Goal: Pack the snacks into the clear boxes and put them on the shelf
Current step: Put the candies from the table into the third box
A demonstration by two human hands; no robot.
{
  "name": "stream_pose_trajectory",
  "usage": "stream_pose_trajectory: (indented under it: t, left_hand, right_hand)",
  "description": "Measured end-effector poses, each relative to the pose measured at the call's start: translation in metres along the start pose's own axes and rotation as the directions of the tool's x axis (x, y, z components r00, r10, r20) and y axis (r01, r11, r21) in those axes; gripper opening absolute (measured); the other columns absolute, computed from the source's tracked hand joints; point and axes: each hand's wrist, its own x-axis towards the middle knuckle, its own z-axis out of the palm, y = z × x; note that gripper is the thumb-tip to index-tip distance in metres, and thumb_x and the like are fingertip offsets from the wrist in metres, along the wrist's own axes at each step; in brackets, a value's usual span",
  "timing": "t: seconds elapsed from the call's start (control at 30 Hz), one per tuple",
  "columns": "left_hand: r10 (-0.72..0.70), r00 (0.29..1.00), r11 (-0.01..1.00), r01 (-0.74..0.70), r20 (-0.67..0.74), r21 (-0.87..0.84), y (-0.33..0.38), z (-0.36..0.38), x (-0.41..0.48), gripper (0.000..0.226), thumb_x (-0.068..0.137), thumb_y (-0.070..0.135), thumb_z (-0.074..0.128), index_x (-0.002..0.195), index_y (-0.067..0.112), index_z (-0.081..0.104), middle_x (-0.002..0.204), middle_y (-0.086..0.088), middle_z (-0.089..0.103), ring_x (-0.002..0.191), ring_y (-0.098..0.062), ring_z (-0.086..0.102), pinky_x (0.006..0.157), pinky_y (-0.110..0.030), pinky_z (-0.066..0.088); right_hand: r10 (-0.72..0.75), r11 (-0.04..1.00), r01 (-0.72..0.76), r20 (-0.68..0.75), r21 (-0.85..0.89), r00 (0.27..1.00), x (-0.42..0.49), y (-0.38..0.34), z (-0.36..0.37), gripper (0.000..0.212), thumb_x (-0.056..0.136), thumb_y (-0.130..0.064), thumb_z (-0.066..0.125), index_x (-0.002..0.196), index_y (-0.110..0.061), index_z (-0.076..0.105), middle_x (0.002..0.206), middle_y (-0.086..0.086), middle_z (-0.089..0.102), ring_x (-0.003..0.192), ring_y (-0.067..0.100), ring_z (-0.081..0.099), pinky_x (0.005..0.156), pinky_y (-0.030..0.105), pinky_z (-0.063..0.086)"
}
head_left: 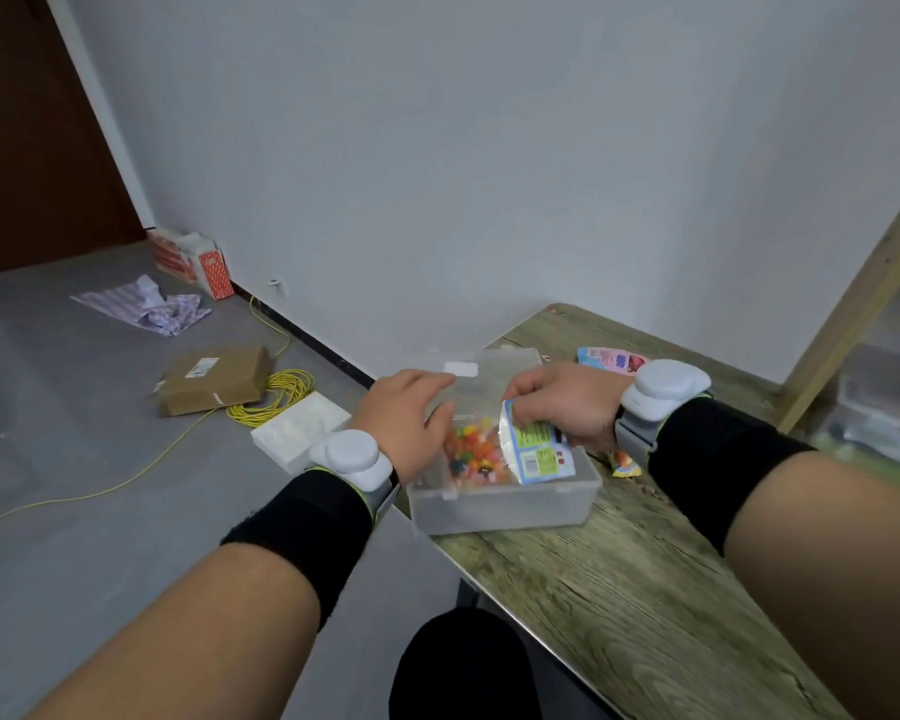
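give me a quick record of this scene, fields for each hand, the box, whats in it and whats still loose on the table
left hand: holds the top of the candy bag at the box's left side
right hand: grips a white and blue packet, tilted into the box
box: clear, lid open, on the table's near left corner
in box: candy bag; white and blue packet partly in
loose on table: pink packet behind the right hand; small orange packet right of the box
shelf: wooden frame at far right

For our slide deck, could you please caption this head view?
Right hand holds a packet in the clear box on the table; left hand at its raised lid.
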Motion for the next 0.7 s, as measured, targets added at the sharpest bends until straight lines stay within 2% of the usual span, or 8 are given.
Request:
stream_pose_trajectory:
  t: [0.1, 0.2, 0.3, 0.33, 0.4, 0.5, 0.6, 0.7]
  left_hand:
    - [-0.045, 0.999, 0.999, 0.045, 0.024, 0.025, -0.004, 0.000, -0.006, 0.042, 0.096, 0.044, 0.044, 0.133, 0.031, 0.056, 0.129, 0.001, 0.062, 0.121, -0.028, 0.050, 0.102, -0.040, 0.042]
    - [-0.066, 0.989, 0.995, 0.056, 0.129, 0.079, -0.005, 0.000, -0.009, 0.046, 0.093, 0.052, 0.038, 0.131, 0.034, 0.056, 0.123, 0.005, 0.065, 0.119, -0.026, 0.051, 0.098, -0.044, 0.045]
    - [-0.089, 0.988, 0.994, 0.079, 0.129, 0.078, -0.007, 0.007, -0.011, 0.044, 0.094, 0.049, 0.041, 0.133, 0.031, 0.055, 0.128, 0.000, 0.061, 0.122, -0.028, 0.049, 0.101, -0.044, 0.043]
    - [-0.106, 0.989, 0.992, 0.098, 0.107, 0.074, -0.008, 0.009, -0.012, 0.043, 0.095, 0.046, 0.043, 0.133, 0.028, 0.055, 0.130, -0.002, 0.059, 0.122, -0.029, 0.048, 0.102, -0.043, 0.041]
    - [-0.131, 0.989, 0.989, 0.125, 0.068, 0.080, -0.008, 0.015, -0.015, 0.041, 0.096, 0.042, 0.045, 0.132, 0.026, 0.056, 0.129, -0.004, 0.059, 0.120, -0.031, 0.048, 0.101, -0.039, 0.040]
    - [-0.149, 0.987, 0.985, 0.143, 0.064, 0.096, -0.007, 0.022, -0.019, 0.038, 0.097, 0.041, 0.043, 0.129, 0.025, 0.058, 0.128, -0.002, 0.059, 0.119, -0.030, 0.046, 0.100, -0.039, 0.041]
    - [-0.139, 0.988, 0.985, 0.130, 0.073, 0.116, -0.005, 0.026, -0.019, 0.037, 0.098, 0.041, 0.042, 0.127, 0.026, 0.059, 0.128, 0.001, 0.058, 0.119, -0.029, 0.044, 0.098, -0.041, 0.043]
    - [-0.096, 0.991, 0.980, 0.079, 0.091, 0.181, -0.003, 0.025, -0.015, 0.037, 0.099, 0.043, 0.039, 0.124, 0.027, 0.060, 0.124, 0.003, 0.059, 0.117, -0.028, 0.044, 0.097, -0.040, 0.043]
  right_hand:
    - [0.073, 0.995, -0.070, 0.048, -0.067, 0.996, 0.004, -0.002, 0.006, 0.013, 0.067, -0.017, 0.063, 0.077, -0.012, 0.071, 0.067, 0.008, 0.059, 0.057, 0.023, 0.054, 0.057, 0.029, 0.045]
    - [0.100, 0.932, -0.098, -0.012, -0.349, 0.995, 0.009, -0.004, 0.003, 0.012, 0.075, -0.021, 0.065, 0.078, -0.013, 0.073, 0.062, 0.003, 0.060, 0.049, 0.019, 0.055, 0.044, 0.024, 0.048]
    - [0.109, 0.615, -0.063, 0.005, -0.786, 0.994, 0.010, -0.003, 0.003, 0.029, 0.087, -0.031, 0.058, 0.100, -0.009, 0.073, 0.084, 0.001, 0.067, 0.073, 0.020, 0.062, 0.065, 0.025, 0.051]
    - [0.096, 0.502, -0.045, 0.004, -0.864, 0.995, 0.010, -0.002, 0.006, 0.033, 0.091, -0.035, 0.055, 0.108, -0.012, 0.071, 0.097, 0.000, 0.069, 0.085, 0.020, 0.064, 0.075, 0.027, 0.052]
    - [0.043, 0.411, -0.057, -0.042, -0.910, 0.998, 0.010, 0.000, 0.010, 0.031, 0.092, -0.036, 0.054, 0.110, -0.017, 0.071, 0.107, 0.000, 0.070, 0.094, 0.022, 0.067, 0.084, 0.030, 0.054]
    - [-0.074, 0.428, -0.012, -0.049, -0.904, 0.996, 0.011, 0.001, 0.020, 0.024, 0.089, -0.026, 0.054, 0.100, -0.021, 0.075, 0.100, 0.000, 0.072, 0.088, 0.023, 0.068, 0.079, 0.031, 0.057]
    - [0.025, 0.583, 0.047, 0.075, -0.811, 0.997, 0.013, 0.010, 0.028, 0.027, 0.095, -0.026, 0.052, 0.109, -0.023, 0.074, 0.108, -0.004, 0.073, 0.089, 0.017, 0.067, 0.079, 0.026, 0.052]
    - [0.149, 0.582, 0.053, 0.170, -0.812, 0.974, 0.012, 0.023, 0.036, 0.034, 0.100, -0.022, 0.045, 0.117, -0.006, 0.070, 0.117, 0.008, 0.070, 0.080, 0.015, 0.056, 0.071, 0.023, 0.041]
